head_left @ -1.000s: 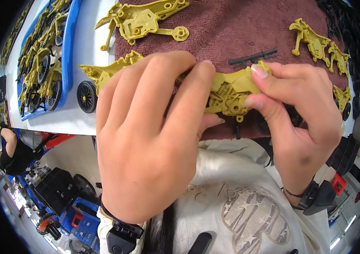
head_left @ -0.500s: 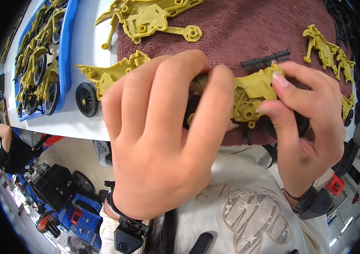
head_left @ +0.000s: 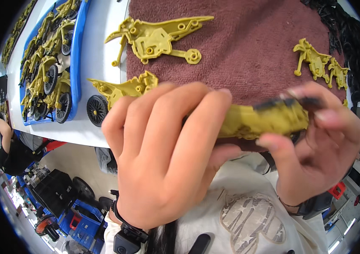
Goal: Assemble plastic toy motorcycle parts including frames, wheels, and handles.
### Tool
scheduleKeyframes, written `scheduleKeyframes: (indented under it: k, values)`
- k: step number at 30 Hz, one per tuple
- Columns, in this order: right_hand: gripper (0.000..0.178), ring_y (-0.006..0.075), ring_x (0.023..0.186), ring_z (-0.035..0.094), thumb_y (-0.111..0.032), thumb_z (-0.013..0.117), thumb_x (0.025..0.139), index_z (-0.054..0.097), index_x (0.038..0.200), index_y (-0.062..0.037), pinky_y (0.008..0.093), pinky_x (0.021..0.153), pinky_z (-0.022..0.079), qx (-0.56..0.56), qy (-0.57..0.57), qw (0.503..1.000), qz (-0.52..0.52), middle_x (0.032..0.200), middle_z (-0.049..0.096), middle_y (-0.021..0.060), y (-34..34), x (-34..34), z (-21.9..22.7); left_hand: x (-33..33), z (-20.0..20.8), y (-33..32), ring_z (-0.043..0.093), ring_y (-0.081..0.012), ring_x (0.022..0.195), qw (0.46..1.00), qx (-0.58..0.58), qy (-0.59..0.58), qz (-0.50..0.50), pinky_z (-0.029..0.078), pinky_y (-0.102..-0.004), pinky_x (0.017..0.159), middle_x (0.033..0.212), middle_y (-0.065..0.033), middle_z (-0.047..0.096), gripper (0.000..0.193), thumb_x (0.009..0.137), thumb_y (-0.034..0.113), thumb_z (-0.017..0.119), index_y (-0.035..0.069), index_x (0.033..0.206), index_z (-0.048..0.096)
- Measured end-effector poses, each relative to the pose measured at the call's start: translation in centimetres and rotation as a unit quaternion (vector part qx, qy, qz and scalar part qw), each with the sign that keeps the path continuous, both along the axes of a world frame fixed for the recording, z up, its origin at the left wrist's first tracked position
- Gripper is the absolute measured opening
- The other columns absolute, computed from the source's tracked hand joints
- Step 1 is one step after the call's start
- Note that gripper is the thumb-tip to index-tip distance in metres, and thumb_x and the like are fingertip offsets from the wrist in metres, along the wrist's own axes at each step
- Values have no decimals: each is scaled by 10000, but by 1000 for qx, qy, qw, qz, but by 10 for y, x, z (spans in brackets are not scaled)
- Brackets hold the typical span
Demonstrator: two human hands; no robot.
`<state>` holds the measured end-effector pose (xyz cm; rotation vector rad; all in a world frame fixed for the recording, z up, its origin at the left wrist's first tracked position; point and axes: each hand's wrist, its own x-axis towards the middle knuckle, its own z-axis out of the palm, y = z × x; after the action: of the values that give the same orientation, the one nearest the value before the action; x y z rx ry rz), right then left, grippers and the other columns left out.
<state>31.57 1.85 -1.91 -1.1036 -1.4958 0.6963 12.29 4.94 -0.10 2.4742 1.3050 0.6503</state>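
Note:
My left hand (head_left: 163, 156) is closed around the left part of a yellow toy motorcycle (head_left: 247, 120), its fingers hiding that end. The motorcycle's right part is smeared by motion. A dark bar (head_left: 275, 103), apparently the handlebar, runs along its upper side. At the right end, my right hand (head_left: 319, 152) curls around the toy, thumb below and fingertips by the bar. Beyond my left hand lies a yellow half-shell (head_left: 123, 89) beside a black spoked wheel (head_left: 97, 111). Farther back, a larger yellow motorcycle half-shell (head_left: 150, 42) rests inner side up.
A brown-red towel (head_left: 247, 55) covers much of the white table (head_left: 91, 131). At the left, a blue tray (head_left: 76, 63) holds several yellow motorcycles. Small yellow parts (head_left: 315, 61) lie at the towel's right, near a heap of black parts (head_left: 351, 46). Another person (head_left: 10, 148) is at far left.
The motorcycle has turned and tilted, so its engine side no longer shows clearly. My right hand has shifted right and its fingers now reach over the dark bar. The table appears lower in view.

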Motion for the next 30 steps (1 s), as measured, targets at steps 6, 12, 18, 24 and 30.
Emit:
scheduleKeyframes:
  k: [6,12,18,24,30]
  values:
    - [936,208,960,610,-128,908,605,354,1348,-5,304,856,559,-80,3,994,72,1080,582,163,14,18,11,-8,-4,0,610,-246,889,984,-34,-172,-42,482,-336,811,1000,-174,622,494,719,232,819,-45,1059,592]
    - [775,197,864,627,-288,894,564,536,1185,5,265,761,534,-40,-45,992,107,991,617,142,15,22,21,1,3,-13,637,-271,1007,852,-306,-422,42,504,-332,848,982,-182,631,601,753,369,805,-76,1078,566]
    - [626,153,830,627,-337,880,591,613,1045,1,228,721,498,-132,-30,986,95,965,646,137,5,21,34,1,-5,-9,566,-168,759,903,-180,-389,-19,417,-291,732,869,-130,645,546,756,446,787,-13,971,584]
    - [608,151,804,623,-275,907,610,598,1050,8,220,703,490,-131,4,984,121,949,621,113,6,26,31,5,6,-3,549,-158,738,886,-241,-396,8,404,-276,709,867,-120,643,627,761,502,776,-29,1033,583]
    - [584,215,916,603,-255,871,676,518,1077,-17,326,874,470,-299,334,893,31,975,580,121,9,18,39,16,6,-8,622,-211,929,721,-391,-570,48,472,-306,848,1058,-160,635,854,715,461,836,-120,1231,484]
